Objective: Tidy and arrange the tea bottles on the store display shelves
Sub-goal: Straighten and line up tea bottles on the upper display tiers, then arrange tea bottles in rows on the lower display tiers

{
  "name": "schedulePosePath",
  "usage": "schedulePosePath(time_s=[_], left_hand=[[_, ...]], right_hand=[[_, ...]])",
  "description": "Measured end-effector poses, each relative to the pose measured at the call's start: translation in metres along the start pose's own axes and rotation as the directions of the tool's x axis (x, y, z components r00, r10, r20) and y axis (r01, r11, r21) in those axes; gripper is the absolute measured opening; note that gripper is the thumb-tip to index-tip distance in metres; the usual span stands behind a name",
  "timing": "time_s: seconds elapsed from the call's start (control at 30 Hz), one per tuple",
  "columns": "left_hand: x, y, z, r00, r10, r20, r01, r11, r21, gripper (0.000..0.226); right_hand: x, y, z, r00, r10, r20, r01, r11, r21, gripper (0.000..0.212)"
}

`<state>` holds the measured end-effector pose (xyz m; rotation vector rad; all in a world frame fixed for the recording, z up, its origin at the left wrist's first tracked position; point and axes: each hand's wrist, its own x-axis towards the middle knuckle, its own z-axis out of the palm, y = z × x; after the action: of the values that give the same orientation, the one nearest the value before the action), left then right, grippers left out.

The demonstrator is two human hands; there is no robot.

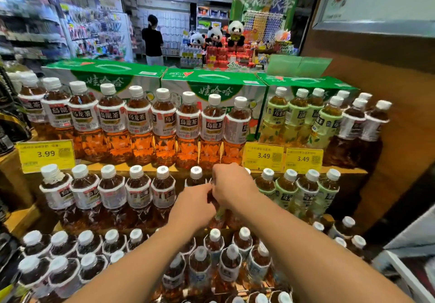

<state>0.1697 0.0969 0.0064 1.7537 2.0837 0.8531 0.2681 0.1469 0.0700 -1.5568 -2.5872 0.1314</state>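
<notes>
Three stepped shelves hold rows of tea bottles with white caps. The top row (138,123) has amber oolong bottles with white labels, then green-labelled bottles (296,119) to the right. On the middle shelf, my left hand (193,206) and my right hand (231,185) meet around one tea bottle (217,218), which they mostly hide. My right hand grips its top and my left hand holds its side. Another bottle (195,175) stands just left behind them. The bottom row (214,243) lies below my forearms.
Yellow price tags (46,155) (263,156) hang on the top shelf edge. Green cartons (211,81) stand behind the top row. A wooden panel (388,137) closes the right side. A person (153,41) stands far back by other shelves, beside a panda toy display (216,36).
</notes>
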Motion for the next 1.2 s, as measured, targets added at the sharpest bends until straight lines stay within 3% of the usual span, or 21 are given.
schedulePosePath(time_s=[0.17, 0.43, 0.6, 0.77, 0.97, 1.07, 1.2], left_hand=[[0.010, 0.046, 0.016, 0.995, 0.098, 0.008, -0.098, 0.993, 0.063, 0.007], [0.026, 0.124, 0.075, 0.982, 0.188, 0.018, -0.188, 0.982, 0.031, 0.017], [0.028, 0.160, 0.098, 0.983, 0.175, 0.046, -0.177, 0.984, 0.037, 0.017], [0.037, 0.169, 0.098, 0.991, 0.129, 0.039, -0.132, 0.987, 0.093, 0.019], [0.059, 0.195, 0.096, 0.988, 0.154, -0.021, -0.150, 0.980, 0.132, 0.018], [0.068, 0.205, 0.097, 0.988, 0.152, -0.024, -0.148, 0.981, 0.126, 0.017], [0.071, 0.209, 0.091, 0.990, 0.133, -0.043, -0.126, 0.983, 0.131, 0.018]], right_hand=[[-0.014, 0.063, -0.014, 0.996, 0.085, 0.013, -0.085, 0.996, 0.018, 0.011], [-0.037, 0.208, -0.030, 0.955, 0.294, -0.029, -0.289, 0.950, 0.113, 0.022], [-0.048, 0.280, -0.047, 0.915, 0.396, -0.073, -0.383, 0.912, 0.147, 0.023], [-0.027, 0.316, -0.075, 0.851, 0.502, -0.151, -0.432, 0.835, 0.341, 0.009], [0.016, 0.340, -0.113, 0.820, 0.497, -0.283, -0.369, 0.838, 0.402, 0.052], [0.038, 0.346, -0.129, 0.809, 0.485, -0.333, -0.349, 0.851, 0.392, 0.058], [0.063, 0.352, -0.147, 0.849, 0.455, -0.268, -0.359, 0.870, 0.338, 0.066]])
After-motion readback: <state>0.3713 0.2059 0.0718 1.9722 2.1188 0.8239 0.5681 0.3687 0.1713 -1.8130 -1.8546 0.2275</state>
